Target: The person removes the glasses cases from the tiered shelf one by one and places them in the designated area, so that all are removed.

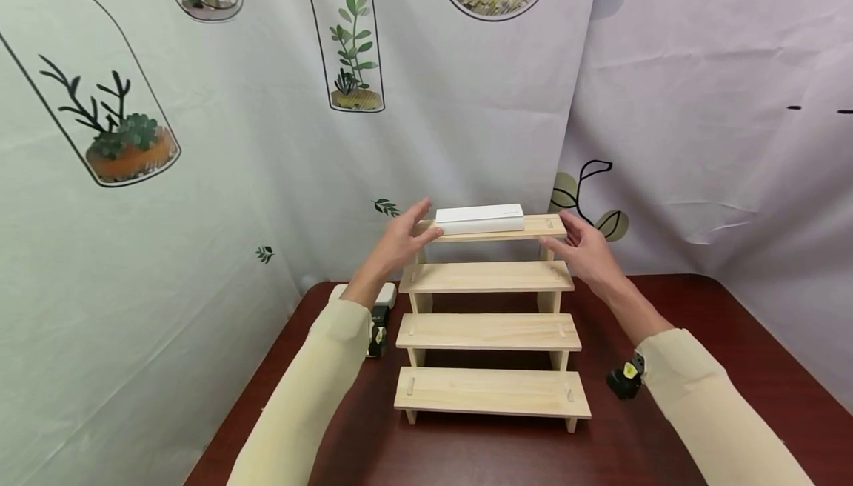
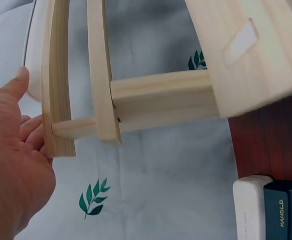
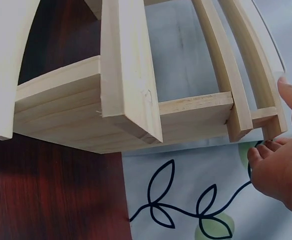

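A pale wooden tiered stand [image 1: 493, 276] with several step-like boards stands on the table. Along its top board lies a long white box [image 1: 478, 221], left of the middle. My left hand [image 1: 400, 238] is at the top board's left end, thumb right by the box's near left corner. In the left wrist view, its other fingers are partly hidden behind the board end. At the opposite end, my right hand [image 1: 588, 250] has its thumb over the front edge. The right wrist view has its fingertips [image 3: 268, 146] bent just past the board's end.
The dark red table [image 1: 493, 453] meets a white printed cloth [image 1: 466, 123] behind and at the sides. Left of the stand sit a white box [image 2: 249, 205] and a dark box [image 2: 280, 207] lettered KANOLD. Each wrist bears a small black camera [image 1: 626, 378].
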### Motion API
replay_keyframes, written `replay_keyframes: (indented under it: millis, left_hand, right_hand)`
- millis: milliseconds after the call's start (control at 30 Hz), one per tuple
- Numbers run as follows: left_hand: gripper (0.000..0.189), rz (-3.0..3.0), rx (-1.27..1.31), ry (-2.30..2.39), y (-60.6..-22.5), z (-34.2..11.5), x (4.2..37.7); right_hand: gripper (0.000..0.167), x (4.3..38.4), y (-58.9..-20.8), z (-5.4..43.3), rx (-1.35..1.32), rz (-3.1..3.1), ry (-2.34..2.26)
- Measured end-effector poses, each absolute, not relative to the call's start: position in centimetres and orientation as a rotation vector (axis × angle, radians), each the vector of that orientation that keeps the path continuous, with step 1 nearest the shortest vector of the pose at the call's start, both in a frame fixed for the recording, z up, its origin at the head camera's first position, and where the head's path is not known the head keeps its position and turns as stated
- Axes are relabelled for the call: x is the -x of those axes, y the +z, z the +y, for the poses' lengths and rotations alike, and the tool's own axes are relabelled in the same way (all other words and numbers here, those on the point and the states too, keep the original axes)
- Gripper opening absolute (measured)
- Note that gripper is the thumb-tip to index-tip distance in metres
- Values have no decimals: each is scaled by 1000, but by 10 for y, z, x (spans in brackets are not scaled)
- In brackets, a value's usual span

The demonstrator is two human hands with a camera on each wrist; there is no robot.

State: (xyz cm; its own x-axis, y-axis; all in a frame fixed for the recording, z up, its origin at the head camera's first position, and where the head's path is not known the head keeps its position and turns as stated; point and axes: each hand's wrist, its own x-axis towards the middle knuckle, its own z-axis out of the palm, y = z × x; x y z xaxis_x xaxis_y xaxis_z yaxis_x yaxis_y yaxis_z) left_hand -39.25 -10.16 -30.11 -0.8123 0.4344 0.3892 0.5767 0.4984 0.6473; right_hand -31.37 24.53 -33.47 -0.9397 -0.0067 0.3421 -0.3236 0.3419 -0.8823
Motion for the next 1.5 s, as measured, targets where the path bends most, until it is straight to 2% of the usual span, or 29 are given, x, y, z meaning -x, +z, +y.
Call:
replay_keyframes:
  millis: [733, 1500]
  left_hand:
    - [73, -2680, 840, -1106, -296, -86, 397]
    - [70, -2584, 837, -1401, -299, -87, 396]
  right_hand:
    - [86, 326, -331, 244, -223, -2390, 1576]
    - [86, 324, -329, 246, -214, -2446, 1494]
